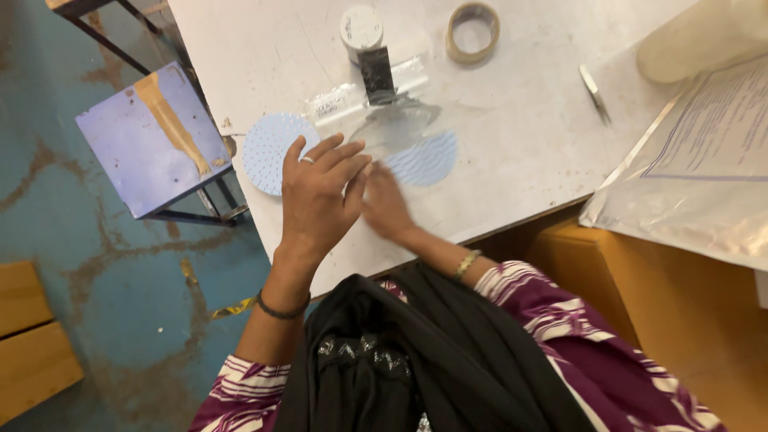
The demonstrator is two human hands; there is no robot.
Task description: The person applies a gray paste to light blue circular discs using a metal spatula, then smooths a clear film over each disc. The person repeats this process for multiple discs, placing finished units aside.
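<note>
Just beyond both hands' (320, 188) fingertips lie 2 pale-blue discs (276, 148).

Left hand (320, 192): back facing up, fingers extended and held close together, pointing up and to the right; a ring sits on one finger and a dark band circles the wrist. Left forearm: bare, running from the striped sleeve at lower left. Right hand (386, 204): motion-blurred, palm down, lying just beside and partly under the left fingertips; its finger position cannot be resolved. Right wrist: carries a gold-coloured bangle.
</note>
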